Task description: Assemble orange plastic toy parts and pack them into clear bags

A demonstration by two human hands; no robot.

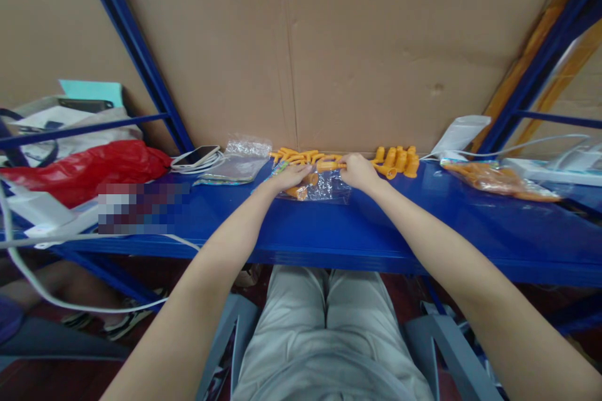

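Note:
On the blue shelf lies a clear plastic bag [329,190] with an orange plastic piece [297,192] inside it. My left hand [292,177] is closed on the left side of this bag, fingers pointing right. My right hand [356,170], curled into a loose fist, grips the thin end of another orange plastic piece [327,165] just above the bag. Behind my hands is a row of slender orange pieces [296,155]. Several orange cup-shaped pieces [399,160] stand to the right of my right hand, and one lies on its side.
Left of my hands are flat clear bags [239,169], a phone [200,155] on a coiled white cable and a red plastic bag [113,166]. A filled bag of orange pieces [498,180] and a white power strip [555,170] lie right. Cardboard [329,56] backs the shelf.

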